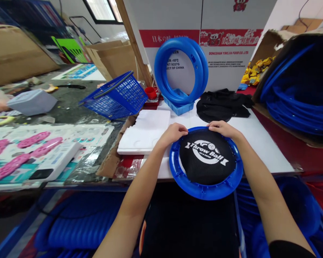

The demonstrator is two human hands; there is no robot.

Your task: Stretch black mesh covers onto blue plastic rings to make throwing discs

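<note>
A blue plastic ring (206,192) lies in front of me, its near side overhanging the table edge. Inside it is a black mesh fabric disc (201,168) printed "Throw Ball" in white; a gap shows between cloth and ring at the left. My left hand (174,132) pinches the fabric's edge at the ring's far left rim. At the far rim, slightly right, my right hand (222,128) has its fingers closed on the fabric edge too. Beyond the hands lies a pile of black fabric discs (218,105).
Blue rings (161,68) stand upright in a light-blue basket (180,107) before a printed carton (223,71). White foam (144,132) and a tilted blue basket (118,95) are at left. An open box (271,71) of blue rings (298,111) is at right. More rings (78,229) sit below the table.
</note>
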